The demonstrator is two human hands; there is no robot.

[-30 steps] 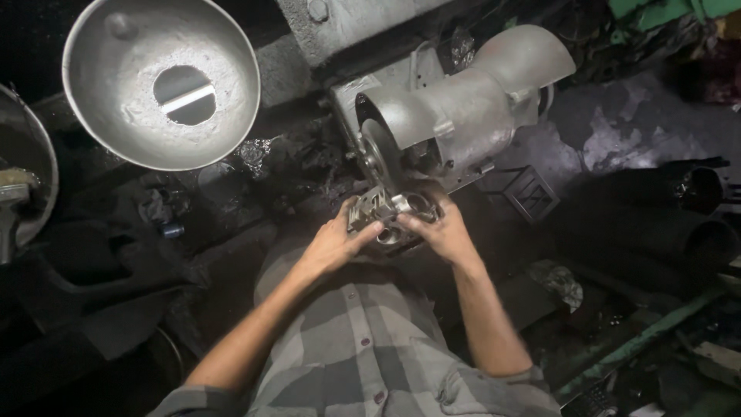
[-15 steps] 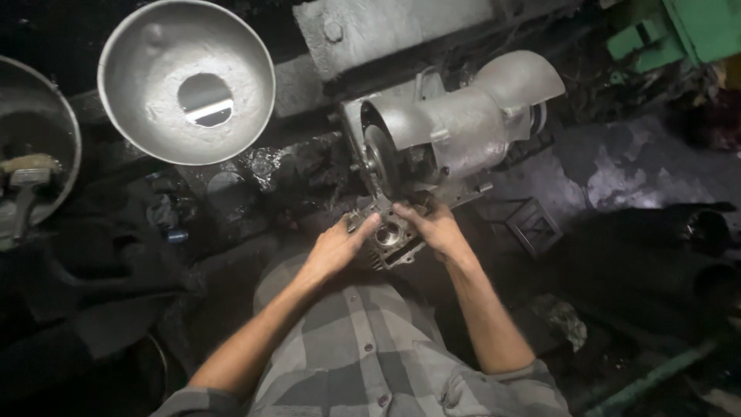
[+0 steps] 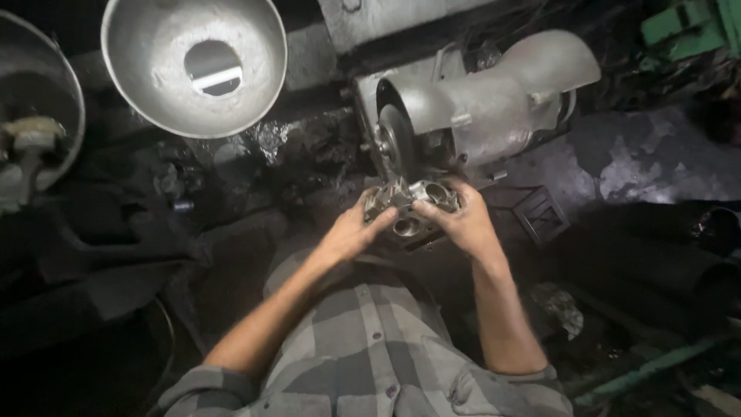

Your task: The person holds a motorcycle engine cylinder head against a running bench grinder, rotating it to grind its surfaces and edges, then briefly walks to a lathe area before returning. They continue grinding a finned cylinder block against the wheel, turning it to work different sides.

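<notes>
sitting at far left, half cut by the frame: a grey dish (image 3: 31, 131) with a pale knob at its middle. hanging just right of it, at the top: a shiny metal bowl (image 3: 193, 66) with a round hole in its base, a bright strip showing through the hole. lying under both: dark, greasy clutter, too dim to sort out.

reaching up from the checked shirt (image 3: 363, 347) at the bottom edge: the left hand (image 3: 347, 235), fingers curled narrow and gripping the left side of a casting (image 3: 409, 205). sitting between both hands at the middle of the view: that casting, a small silvery metal part with several round bores facing up, its top edge touching or all but touching the wheel (image 3: 397, 147); impossible to tell which. standing upright just above the casting: the thin grey wheel, half covered by a curved metal guard (image 3: 494, 100) of a grinder stretching away to the right.

gripping the right side of the casting: the right hand (image 3: 459, 224), fingers wrapped close over its upper edge, thumb on the near side.

resting further right on the dark floor: a small black square frame (image 3: 540, 212). showing in the top right corner: green metal (image 3: 687, 23). lying low at right: a green bar (image 3: 656, 367), slanting.
</notes>
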